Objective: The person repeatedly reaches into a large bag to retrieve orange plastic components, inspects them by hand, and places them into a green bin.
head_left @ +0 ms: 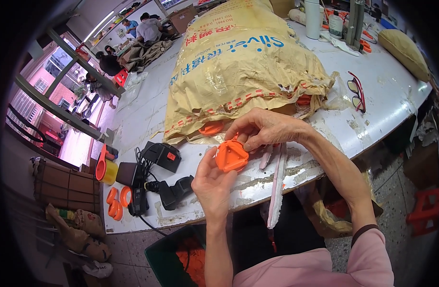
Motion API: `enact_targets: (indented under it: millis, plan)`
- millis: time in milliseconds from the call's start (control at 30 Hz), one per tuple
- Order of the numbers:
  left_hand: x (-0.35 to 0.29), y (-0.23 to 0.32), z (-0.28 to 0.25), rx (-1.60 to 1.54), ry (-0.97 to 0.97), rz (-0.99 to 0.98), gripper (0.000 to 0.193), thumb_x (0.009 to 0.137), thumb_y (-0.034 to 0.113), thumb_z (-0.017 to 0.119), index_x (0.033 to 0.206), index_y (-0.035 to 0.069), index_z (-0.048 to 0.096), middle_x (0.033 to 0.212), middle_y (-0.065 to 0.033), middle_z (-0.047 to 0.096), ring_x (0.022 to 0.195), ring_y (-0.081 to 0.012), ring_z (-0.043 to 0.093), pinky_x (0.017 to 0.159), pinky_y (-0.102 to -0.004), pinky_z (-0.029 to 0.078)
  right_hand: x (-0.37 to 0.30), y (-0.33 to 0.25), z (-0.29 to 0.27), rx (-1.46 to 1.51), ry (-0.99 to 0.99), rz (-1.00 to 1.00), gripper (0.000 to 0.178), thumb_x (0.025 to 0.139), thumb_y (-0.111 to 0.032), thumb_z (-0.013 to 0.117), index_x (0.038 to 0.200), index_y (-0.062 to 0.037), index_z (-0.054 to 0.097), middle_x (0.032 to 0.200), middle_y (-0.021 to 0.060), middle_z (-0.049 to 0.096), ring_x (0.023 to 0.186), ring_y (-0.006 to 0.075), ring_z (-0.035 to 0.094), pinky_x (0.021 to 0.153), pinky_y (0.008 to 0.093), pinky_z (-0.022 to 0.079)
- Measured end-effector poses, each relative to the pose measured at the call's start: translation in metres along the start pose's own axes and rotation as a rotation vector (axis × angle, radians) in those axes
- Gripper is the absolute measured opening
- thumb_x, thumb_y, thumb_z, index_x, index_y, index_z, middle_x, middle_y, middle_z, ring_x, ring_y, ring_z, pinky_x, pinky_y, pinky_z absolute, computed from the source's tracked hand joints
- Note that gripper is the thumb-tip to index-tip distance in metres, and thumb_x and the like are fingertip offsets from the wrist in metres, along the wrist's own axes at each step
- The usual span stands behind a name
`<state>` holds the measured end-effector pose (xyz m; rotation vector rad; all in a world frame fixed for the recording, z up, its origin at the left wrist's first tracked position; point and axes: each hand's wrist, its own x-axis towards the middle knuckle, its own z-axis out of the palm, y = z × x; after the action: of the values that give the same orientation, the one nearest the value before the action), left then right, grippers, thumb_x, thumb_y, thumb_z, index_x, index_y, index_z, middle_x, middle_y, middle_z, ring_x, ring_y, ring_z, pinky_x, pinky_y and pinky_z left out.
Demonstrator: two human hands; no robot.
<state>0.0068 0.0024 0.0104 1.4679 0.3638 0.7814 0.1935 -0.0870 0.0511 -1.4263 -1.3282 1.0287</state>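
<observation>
Between my two hands, over the front edge of the table, is a round orange plastic part (231,157) with raised ribs on its face. My left hand (213,184) grips it from below and the left, thumb along its lower rim. The fingers of my right hand (262,128) are bent and pinch at its upper right edge. Just behind, another orange plastic part (211,127) pokes out from under the mouth of a large yellow woven sack (243,71). A whitish strip (277,186) hangs over the table edge beside my right wrist.
Black chargers (163,156) with cables lie to the left, near several orange rings (125,196) and a yellow and orange container (106,165). Red-framed glasses (357,92) rest at the right. Below stands a green bin (164,256) of orange pieces. Other people sit far back.
</observation>
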Motion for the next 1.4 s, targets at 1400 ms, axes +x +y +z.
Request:
enact_targets:
  millis: [1400]
  plan:
    - [-0.003, 0.002, -0.002, -0.026, -0.013, -0.05, 0.056, 0.067, -0.019, 0.064, 0.121, -0.01, 0.05, 0.114, -0.0182, 0.058, 0.104, -0.0226, 0.06, 0.093, -0.0324, 0.05, 0.004, 0.003, 0.003, 0.049, 0.092, -0.068, 0.041, 0.068, -0.003, 0.061, 0.108, 0.0048, 0.061, 0.086, 0.0099, 0.067, 0.075, 0.0132, 0.061, 0.067, 0.0256, 0.051]
